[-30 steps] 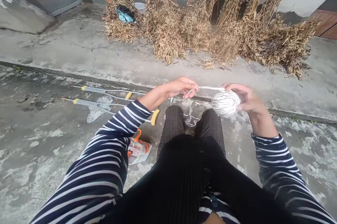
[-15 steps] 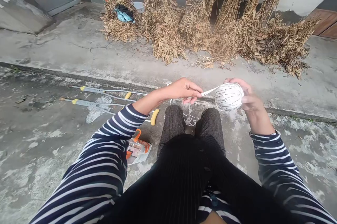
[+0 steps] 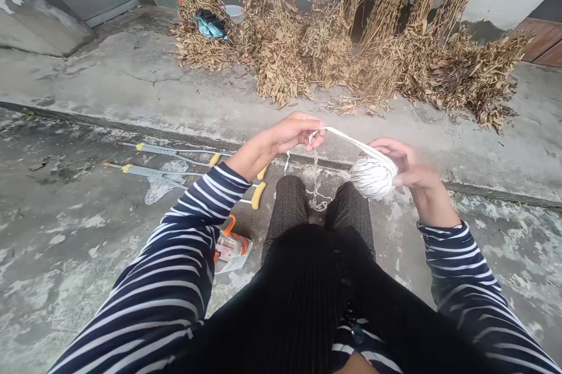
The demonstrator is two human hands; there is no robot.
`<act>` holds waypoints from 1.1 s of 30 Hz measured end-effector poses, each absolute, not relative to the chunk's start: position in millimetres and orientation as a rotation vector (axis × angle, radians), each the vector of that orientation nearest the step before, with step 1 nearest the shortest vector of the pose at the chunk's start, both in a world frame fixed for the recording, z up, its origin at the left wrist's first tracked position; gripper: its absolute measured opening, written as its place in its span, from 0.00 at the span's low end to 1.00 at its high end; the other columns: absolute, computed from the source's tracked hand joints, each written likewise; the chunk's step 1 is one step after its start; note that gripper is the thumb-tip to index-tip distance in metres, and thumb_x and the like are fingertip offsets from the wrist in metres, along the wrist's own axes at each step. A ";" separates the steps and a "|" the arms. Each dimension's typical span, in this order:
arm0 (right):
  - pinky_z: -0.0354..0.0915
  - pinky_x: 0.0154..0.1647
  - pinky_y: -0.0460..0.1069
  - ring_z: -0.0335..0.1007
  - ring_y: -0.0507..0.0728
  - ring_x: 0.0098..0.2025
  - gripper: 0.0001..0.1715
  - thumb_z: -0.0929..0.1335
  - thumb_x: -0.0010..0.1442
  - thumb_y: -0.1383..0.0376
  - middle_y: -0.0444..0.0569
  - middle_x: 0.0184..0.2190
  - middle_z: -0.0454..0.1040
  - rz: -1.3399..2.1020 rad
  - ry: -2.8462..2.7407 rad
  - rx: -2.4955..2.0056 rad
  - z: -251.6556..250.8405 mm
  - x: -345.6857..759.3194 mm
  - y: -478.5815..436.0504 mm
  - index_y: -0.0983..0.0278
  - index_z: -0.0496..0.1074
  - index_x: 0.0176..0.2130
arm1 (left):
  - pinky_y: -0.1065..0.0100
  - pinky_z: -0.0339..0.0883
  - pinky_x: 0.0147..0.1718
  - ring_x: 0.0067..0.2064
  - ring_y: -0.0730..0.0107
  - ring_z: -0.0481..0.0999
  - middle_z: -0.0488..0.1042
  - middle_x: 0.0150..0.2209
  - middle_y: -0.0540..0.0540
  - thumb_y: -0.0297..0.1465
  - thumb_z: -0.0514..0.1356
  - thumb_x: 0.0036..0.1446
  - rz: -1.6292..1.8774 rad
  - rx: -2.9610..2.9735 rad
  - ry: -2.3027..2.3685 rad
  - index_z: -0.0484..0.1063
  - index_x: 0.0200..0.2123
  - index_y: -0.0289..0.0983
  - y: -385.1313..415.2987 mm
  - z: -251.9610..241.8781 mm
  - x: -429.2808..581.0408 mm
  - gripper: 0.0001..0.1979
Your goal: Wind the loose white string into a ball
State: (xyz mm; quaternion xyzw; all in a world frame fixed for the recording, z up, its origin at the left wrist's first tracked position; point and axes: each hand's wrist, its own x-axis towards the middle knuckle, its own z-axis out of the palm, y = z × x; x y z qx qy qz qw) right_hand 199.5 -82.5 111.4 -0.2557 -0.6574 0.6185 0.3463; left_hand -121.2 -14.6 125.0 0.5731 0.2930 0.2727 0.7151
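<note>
My right hand [image 3: 406, 164] is closed round the right side of a ball of white cord [image 3: 373, 176], which has thin dark lines across it. From the top of the ball a flat white strand [image 3: 351, 140] arcs left to my left hand [image 3: 296, 132], whose fingers pinch it. The tail of that strand [image 3: 287, 163] hangs below the left hand toward my knee. More loose cord [image 3: 318, 201] lies in a tangle on the ground between my knees.
Two crutches [image 3: 162, 150] with yellow grips and a clear plastic bag [image 3: 164, 184] lie at left. An orange-and-white bag [image 3: 232, 251] stands by my left leg. Dried plant bundles [image 3: 281, 52] line the wall beyond a low concrete step [image 3: 197, 93].
My left hand has risen slightly and moved left, and the strand now curves over the ball instead of running straight. The ball has dropped and tilted a little to the left.
</note>
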 end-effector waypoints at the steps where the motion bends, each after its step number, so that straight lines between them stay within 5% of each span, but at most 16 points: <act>1: 0.73 0.52 0.49 0.78 0.58 0.51 0.44 0.84 0.42 0.60 0.50 0.51 0.81 1.616 -1.720 -0.668 113.2 198.2 -82.9 0.58 0.77 0.58 | 0.74 0.59 0.21 0.19 0.80 0.67 0.72 0.20 0.48 0.42 0.72 0.58 0.584 1.286 0.656 0.73 0.28 0.34 -10.2 126.3 -122.7 0.19; 17: 0.74 0.50 0.51 0.77 0.61 0.51 0.34 0.84 0.42 0.61 0.52 0.54 0.80 1.625 -1.800 -0.739 119.7 186.3 -88.3 0.59 0.83 0.50 | 0.71 0.61 0.19 0.18 0.72 0.72 0.77 0.21 0.42 0.43 0.77 0.47 0.036 1.601 0.618 0.81 0.23 0.33 37.3 105.5 -111.1 0.19; 22: 0.77 0.47 0.53 0.79 0.60 0.45 0.36 0.85 0.42 0.60 0.51 0.48 0.82 1.582 -1.627 -0.817 124.2 196.3 -83.0 0.58 0.82 0.51 | 0.71 0.64 0.23 0.22 0.73 0.74 0.81 0.28 0.42 0.43 0.73 0.54 0.158 1.503 0.554 0.84 0.39 0.34 23.8 90.8 -98.6 0.18; 26: 0.76 0.42 0.51 0.79 0.58 0.40 0.36 0.85 0.41 0.61 0.48 0.43 0.83 1.684 -1.474 -0.908 124.4 196.7 -75.3 0.58 0.83 0.51 | 0.73 0.69 0.30 0.30 0.73 0.78 0.82 0.35 0.44 0.31 0.73 0.55 0.339 1.550 0.613 0.79 0.58 0.36 10.0 93.3 -80.9 0.27; 30: 0.76 0.41 0.49 0.80 0.56 0.38 0.36 0.85 0.38 0.60 0.47 0.41 0.83 1.749 -1.389 -0.879 121.3 189.1 -71.9 0.59 0.83 0.49 | 0.75 0.71 0.35 0.38 0.74 0.79 0.82 0.45 0.42 0.22 0.68 0.56 0.507 1.581 0.590 0.77 0.59 0.36 -3.3 97.4 -60.1 0.26; 33: 0.76 0.40 0.48 0.80 0.56 0.37 0.36 0.85 0.37 0.60 0.47 0.41 0.84 1.744 -1.348 -0.880 117.5 186.8 -71.4 0.59 0.83 0.48 | 0.74 0.70 0.31 0.31 0.78 0.77 0.81 0.36 0.44 0.23 0.65 0.61 0.538 1.578 0.601 0.80 0.49 0.30 -9.0 97.5 -52.2 0.13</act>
